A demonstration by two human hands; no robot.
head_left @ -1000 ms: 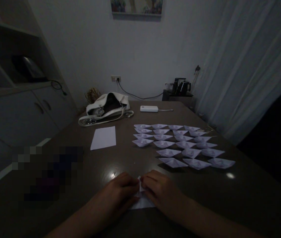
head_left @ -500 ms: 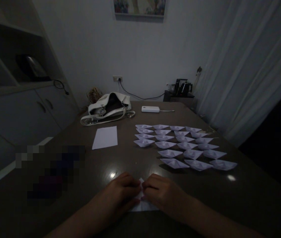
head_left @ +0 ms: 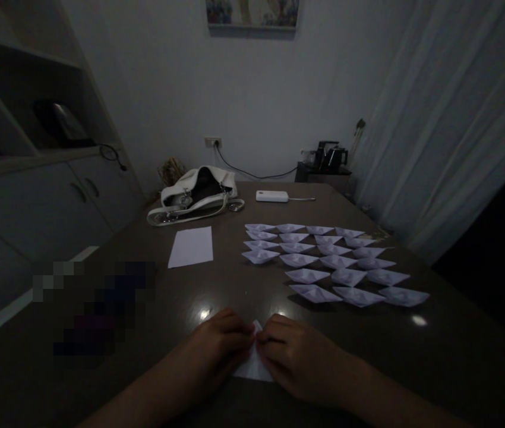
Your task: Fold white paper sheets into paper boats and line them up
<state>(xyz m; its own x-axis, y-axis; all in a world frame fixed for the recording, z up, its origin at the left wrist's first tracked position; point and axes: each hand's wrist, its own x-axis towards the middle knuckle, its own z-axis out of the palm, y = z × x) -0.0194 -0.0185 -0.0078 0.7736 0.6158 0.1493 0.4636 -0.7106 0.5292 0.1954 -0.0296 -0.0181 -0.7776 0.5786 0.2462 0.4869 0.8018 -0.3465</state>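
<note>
A white sheet of paper [head_left: 253, 367], partly folded with a pointed top, lies at the near part of the table between my hands. My left hand [head_left: 223, 342] closes its fingers on the paper's left side. On the right side, my right hand [head_left: 294, 351] grips it with bent fingers, the fingertips of both hands nearly meeting at the middle. Much of the paper is hidden under the hands. Beyond them to the right stand rows of several folded paper boats [head_left: 315, 293]. A stack or sheet of flat white paper [head_left: 191, 246] lies ahead to the left.
A white handbag [head_left: 203, 190] with its strap sits at the far left of the brown table [head_left: 230, 285]. Near the far edge lies a white power bank [head_left: 272, 196] with a short cable. A blurred-out patch [head_left: 105, 309] covers something at the left.
My right hand's fingers have shifted slightly on the paper, and less of its lower right edge shows. The left hand keeps its hold. The view has moved very slightly.
</note>
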